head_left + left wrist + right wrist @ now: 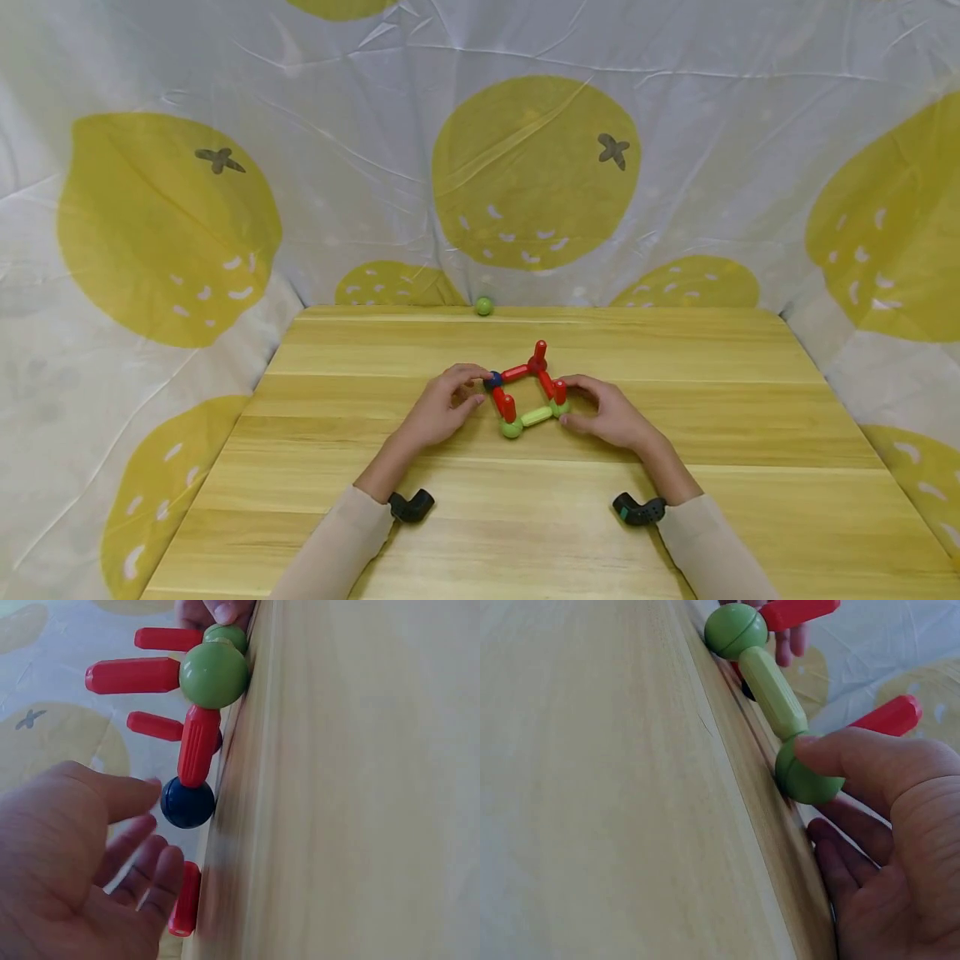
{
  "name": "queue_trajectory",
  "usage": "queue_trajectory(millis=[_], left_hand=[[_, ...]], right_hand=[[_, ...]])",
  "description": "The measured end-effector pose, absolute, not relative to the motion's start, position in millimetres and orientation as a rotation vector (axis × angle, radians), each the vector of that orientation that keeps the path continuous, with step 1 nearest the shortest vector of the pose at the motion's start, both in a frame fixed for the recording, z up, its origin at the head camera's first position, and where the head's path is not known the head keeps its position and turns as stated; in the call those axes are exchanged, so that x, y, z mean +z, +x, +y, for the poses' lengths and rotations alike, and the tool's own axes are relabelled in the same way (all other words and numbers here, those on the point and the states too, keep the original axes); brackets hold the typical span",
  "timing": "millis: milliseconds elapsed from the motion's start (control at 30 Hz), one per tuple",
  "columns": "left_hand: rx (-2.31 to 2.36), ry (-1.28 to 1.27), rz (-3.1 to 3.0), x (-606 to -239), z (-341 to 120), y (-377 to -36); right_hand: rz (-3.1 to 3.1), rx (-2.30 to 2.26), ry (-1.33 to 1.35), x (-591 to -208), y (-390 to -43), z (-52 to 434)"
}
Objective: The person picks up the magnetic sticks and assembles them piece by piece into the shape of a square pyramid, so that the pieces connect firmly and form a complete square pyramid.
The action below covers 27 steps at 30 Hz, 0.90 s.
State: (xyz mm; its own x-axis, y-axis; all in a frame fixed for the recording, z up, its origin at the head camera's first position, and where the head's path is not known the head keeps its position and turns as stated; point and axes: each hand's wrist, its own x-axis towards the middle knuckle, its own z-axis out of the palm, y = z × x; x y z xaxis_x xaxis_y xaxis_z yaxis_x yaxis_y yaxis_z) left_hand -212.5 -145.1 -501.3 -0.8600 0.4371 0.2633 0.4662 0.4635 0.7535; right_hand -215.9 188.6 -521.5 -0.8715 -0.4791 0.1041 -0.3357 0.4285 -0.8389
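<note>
A square frame of sticks and balls stands on the table, with a blue ball (492, 381), a red ball (537, 365) and two green balls at its corners. Red sticks (541, 350) rise from the red ball and both green ones; a pale green stick (537, 416) forms the near side. My right hand (611, 415) pinches the near-right green ball (807, 774) between thumb and fingers. At the blue ball, my left hand (442, 408) has its fingers loosely bent, gripping nothing. Past those fingers, a loose red stick (186, 900) shows partly hidden in the left wrist view.
Another green ball (483, 306) sits at the far edge of the wooden table (525, 517). A lemon-patterned cloth (360, 167) hangs behind the table and along its sides.
</note>
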Motion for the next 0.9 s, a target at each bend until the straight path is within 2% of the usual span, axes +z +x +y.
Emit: queue_trajectory(millis=[567,900], left_hand=[[-1.432,-0.774,-2.839,-503.2,-142.0,-208.3],[-1.527,-0.83,-2.828,-501.0,-137.5,-202.6]], right_hand=[[2.426,-1.572,-0.697,-525.5,-215.6,188.6],[2.452,-1.449,-0.717,-515.2,-208.3,184.3]])
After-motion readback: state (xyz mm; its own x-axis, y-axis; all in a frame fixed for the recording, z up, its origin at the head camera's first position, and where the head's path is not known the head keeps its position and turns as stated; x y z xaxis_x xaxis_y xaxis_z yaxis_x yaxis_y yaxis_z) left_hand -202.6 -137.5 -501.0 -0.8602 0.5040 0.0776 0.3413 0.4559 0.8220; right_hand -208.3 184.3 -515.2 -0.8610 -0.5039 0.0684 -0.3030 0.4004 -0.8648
